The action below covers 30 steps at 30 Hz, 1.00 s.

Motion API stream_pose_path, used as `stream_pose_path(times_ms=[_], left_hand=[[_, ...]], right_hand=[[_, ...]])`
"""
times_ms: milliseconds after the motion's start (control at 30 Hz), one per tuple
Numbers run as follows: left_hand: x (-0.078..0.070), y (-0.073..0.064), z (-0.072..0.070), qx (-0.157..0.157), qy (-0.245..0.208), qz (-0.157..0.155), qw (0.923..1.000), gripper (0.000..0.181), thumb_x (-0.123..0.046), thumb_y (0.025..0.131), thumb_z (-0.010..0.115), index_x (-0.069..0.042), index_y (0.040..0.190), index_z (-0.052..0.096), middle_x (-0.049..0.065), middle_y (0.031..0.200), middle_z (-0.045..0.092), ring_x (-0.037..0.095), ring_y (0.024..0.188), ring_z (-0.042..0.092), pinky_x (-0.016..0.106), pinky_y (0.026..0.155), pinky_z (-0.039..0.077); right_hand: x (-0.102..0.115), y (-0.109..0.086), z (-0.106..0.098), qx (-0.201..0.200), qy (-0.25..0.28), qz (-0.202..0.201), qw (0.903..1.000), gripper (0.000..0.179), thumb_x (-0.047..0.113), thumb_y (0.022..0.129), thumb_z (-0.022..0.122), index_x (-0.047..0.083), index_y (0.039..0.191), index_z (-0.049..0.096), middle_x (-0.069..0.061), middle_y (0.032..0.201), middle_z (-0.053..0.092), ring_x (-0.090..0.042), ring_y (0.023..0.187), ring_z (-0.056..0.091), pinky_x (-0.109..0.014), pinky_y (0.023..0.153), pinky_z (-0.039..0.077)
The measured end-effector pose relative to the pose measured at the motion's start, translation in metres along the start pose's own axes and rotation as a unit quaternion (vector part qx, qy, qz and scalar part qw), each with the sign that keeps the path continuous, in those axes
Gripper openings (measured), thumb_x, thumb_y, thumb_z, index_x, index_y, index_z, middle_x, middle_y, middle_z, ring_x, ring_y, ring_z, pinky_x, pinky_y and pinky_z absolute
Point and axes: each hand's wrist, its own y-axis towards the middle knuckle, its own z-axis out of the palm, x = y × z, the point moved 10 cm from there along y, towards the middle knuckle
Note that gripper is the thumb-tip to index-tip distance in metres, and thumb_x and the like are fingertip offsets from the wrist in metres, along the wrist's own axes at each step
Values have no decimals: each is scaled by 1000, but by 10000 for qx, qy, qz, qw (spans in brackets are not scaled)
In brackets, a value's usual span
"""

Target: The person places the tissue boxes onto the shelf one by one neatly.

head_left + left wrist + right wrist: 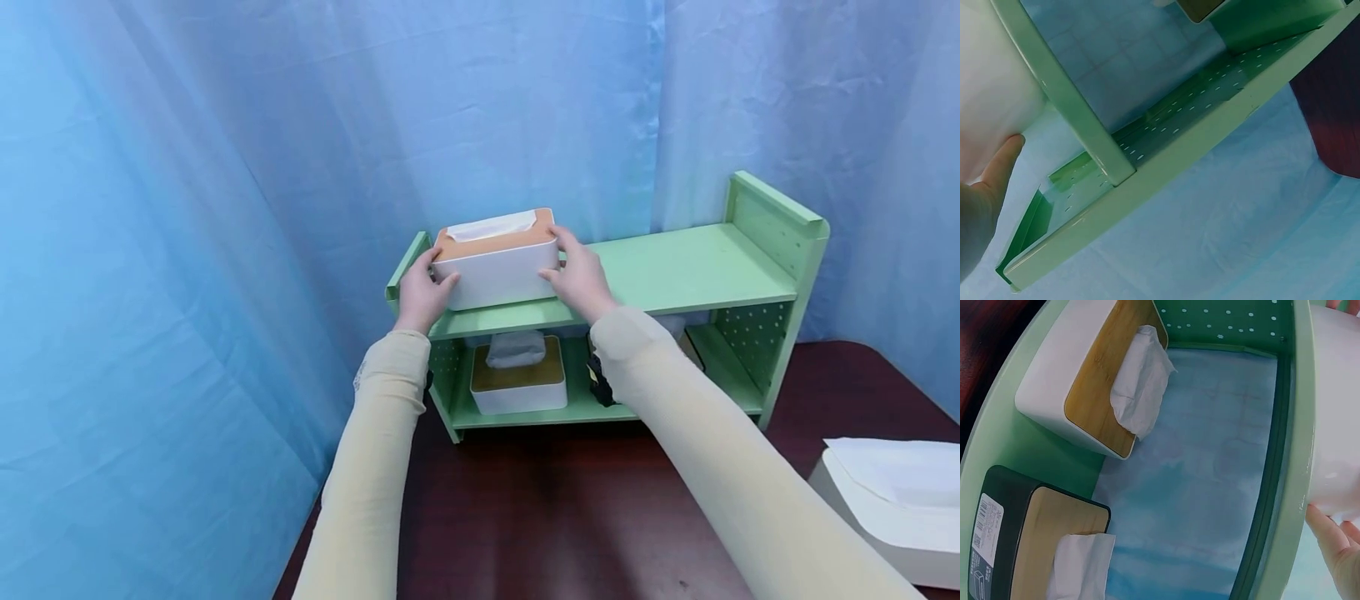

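Note:
A white tissue box with a tan wood-look lid and a tissue sticking out is at the left end of the green shelf's top board. My left hand grips its left end, thumb on the front face. At the right end my right hand holds it, thumb low on the front and fingers over the top corner. In the right wrist view the box's white side lies close along the board's edge. Whether its base rests fully on the board, I cannot tell.
Below, on the lower board, stand a white tissue box with a wooden lid and a black one with a label. Another white tissue box sits at the right on the dark red table. Blue curtains hang behind.

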Motion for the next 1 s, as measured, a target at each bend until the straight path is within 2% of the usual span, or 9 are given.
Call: stream_pose_path(times_ms=[300, 600, 833, 1000], left_hand=[[1, -1, 2, -9, -144, 27, 9999, 60, -14, 93, 61, -14, 147, 34, 12, 146, 42, 30, 127, 50, 42, 98, 46], [13, -11, -4, -247, -619, -87, 9977, 66, -17, 93, 61, -15, 150, 28, 15, 142, 44, 30, 126, 50, 40, 99, 45], [22, -21, -7, -165, -1034, -153, 9944, 66, -20, 94, 58, -13, 150, 24, 16, 140, 46, 30, 126, 50, 42, 99, 45], [29, -33, -6, -91, -1181, -211, 9927, 60, -21, 95, 55, -11, 148, 28, 15, 137, 49, 29, 125, 51, 44, 99, 45]], right_hand=[[-7, -4, -12, -154, 45, -85, 9998, 72, 13, 92, 62, 16, 151, 22, -23, 130, 53, -37, 115, 56, -47, 93, 47], [-11, -14, -9, 339, 110, -213, 9991, 74, 15, 92, 63, 16, 151, 20, -23, 128, 53, -38, 114, 56, -49, 90, 48], [-10, -26, -6, 676, 257, -306, 9969, 75, 15, 92, 61, 15, 152, 15, -22, 138, 47, -38, 115, 56, -49, 89, 49], [-13, -39, -3, 978, 499, -334, 9934, 72, 17, 95, 57, 14, 153, 13, -20, 142, 43, -38, 118, 53, -50, 93, 46]])
